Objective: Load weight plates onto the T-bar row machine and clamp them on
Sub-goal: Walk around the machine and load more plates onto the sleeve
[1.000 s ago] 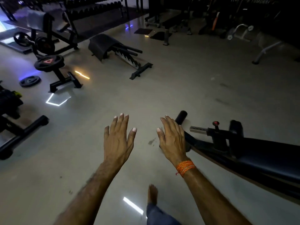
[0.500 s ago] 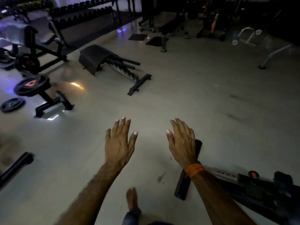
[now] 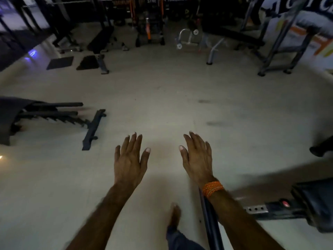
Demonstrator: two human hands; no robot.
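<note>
Gone from view are the plates; empty hands (image 3: 163, 159) hover over floor (image 3: 162, 109).

Both hands sit low in the frame's centre over bare floor (image 3: 162, 98), left hand (image 3: 128, 159) beside right hand (image 3: 197, 157), apart. A foot (image 3: 175, 214) lies below them. A bench (image 3: 306, 204) fills the lower right; a folded bench (image 3: 54, 114) lies mid-left. Racks (image 3: 149, 18) line the top edge.

Dim gym, pale floor (image 3: 162, 98), black benches (image 3: 100, 40)
</note>
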